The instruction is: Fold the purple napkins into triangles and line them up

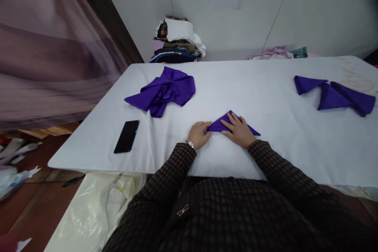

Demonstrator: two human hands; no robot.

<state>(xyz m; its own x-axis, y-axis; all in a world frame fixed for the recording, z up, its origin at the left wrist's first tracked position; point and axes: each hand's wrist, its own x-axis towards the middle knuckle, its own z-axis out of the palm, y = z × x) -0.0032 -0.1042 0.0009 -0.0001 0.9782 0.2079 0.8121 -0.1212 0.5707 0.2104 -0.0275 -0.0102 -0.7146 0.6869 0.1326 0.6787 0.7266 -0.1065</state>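
A purple cloth (217, 125) lies on the white-covered table in front of me, folded into a flat triangle with its peak pointing away. At its left corner, the fingers of my left hand (199, 134) are closed on the fabric. My right hand (239, 130) rests flat on top of the triangle with fingers spread, covering much of its middle. The right tip of the cloth sticks out past that hand. A crumpled heap of purple cloth (171, 88) sits farther back on the left. Several folded purple cloths (335, 96) stand at the right.
A black phone (126, 136) lies on the white tablecloth (254, 86) at the left. Behind the table, a stack of clothes (178, 43) rises against the wall. A plastic-wrapped surface (88, 204) adjoins the front left edge, and a curtain (59, 55) hangs at the left.
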